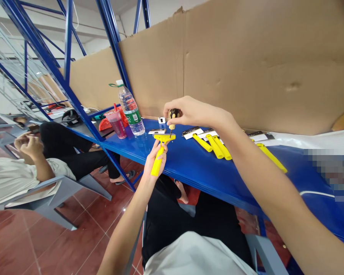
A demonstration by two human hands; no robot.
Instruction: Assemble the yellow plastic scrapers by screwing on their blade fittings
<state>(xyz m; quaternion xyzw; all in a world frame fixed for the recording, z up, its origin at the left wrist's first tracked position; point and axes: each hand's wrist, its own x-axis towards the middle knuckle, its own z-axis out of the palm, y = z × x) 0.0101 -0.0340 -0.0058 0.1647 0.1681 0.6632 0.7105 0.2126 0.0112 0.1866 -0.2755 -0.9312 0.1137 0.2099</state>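
While gripping a yellow T-shaped plastic scraper [158, 163] in the tightly curled left hand [151, 157], at the front edge of the glossy blue worktop [179, 154], pinching a black-and-yellow-handled screwdriver [174, 113] in the right hand [187, 108], shaft-down at the scraper's head.

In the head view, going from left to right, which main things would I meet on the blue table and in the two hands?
Pink cup, water bottle, T-shaped yellow tool in the left hand, screwdriver in the right hand, group of yellow handles, single yellow handle.
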